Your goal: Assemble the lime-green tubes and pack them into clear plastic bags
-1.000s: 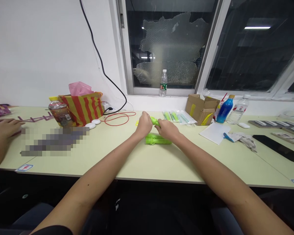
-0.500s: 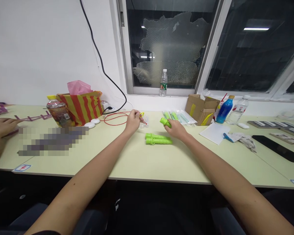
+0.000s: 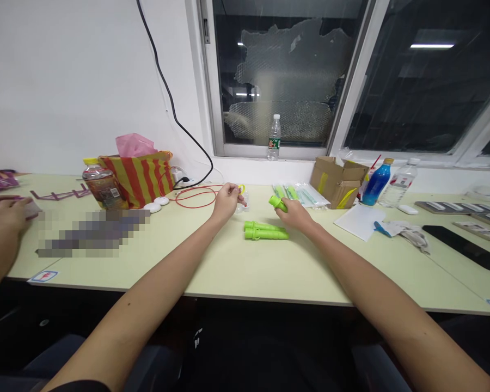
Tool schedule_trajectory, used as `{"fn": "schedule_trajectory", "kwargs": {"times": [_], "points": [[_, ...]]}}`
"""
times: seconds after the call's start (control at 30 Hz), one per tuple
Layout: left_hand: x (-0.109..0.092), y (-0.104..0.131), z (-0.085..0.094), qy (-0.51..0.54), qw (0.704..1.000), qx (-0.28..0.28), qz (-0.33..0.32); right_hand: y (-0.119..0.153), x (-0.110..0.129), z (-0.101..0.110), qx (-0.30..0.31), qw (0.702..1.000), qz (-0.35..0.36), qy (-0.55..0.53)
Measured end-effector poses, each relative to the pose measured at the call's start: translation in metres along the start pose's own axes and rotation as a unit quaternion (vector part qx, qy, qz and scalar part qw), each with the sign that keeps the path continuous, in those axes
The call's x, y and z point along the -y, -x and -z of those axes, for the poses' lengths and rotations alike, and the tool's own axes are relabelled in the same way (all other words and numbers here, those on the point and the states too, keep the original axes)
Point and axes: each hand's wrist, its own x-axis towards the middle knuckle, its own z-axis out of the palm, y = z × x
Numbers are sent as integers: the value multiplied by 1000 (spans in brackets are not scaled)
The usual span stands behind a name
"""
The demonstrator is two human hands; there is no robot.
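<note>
My left hand [image 3: 227,202] is closed in a pinch at a small yellow ring [image 3: 242,189], above a small clear plastic container [image 3: 245,207] that stands on the table. Part of the container is hidden by the fingers. My right hand [image 3: 296,214] grips a bright green plastic tube [image 3: 276,202], its wider collared end pointing left toward the other hand. Two similar green tubes [image 3: 266,234] lie side by side on the table just below and between my hands.
Behind my right hand are clear bags with green parts [image 3: 302,195] and a cardboard box [image 3: 335,179]. Bottles [image 3: 376,182], white paper [image 3: 356,222] and a black phone-like slab [image 3: 463,247] lie right. Left are a red cable [image 3: 196,197], a striped bag [image 3: 141,179] and another person's hand [image 3: 4,228].
The yellow piece at my left fingertips has turned and shows as a round ring. My right hand keeps its grip on the tube. The other person's hand has shifted on the left.
</note>
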Motion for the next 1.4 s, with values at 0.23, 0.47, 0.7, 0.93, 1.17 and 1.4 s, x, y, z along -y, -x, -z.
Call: {"fn": "schedule_trajectory", "kwargs": {"times": [0.23,0.47,0.7,0.93,1.17,1.4], "points": [[10,-14,65,-333,924,-39,-183,0,-3,0,-7,1000,2,-3],[64,-11,86,-397,907,105,-90,0,-6,-4,-5,1000,6,-11],[73,-9,70,-453,879,147,-27,1,-4,-5,1,1000,3,-17],[77,-8,68,-471,868,155,-24,-1,-8,-7,-2,1000,3,-19],[78,-9,67,-471,868,152,-33,-1,-7,-7,7,1000,-9,-14],[80,-10,65,-470,870,149,-23,1,-4,-5,54,998,-27,12]]}}
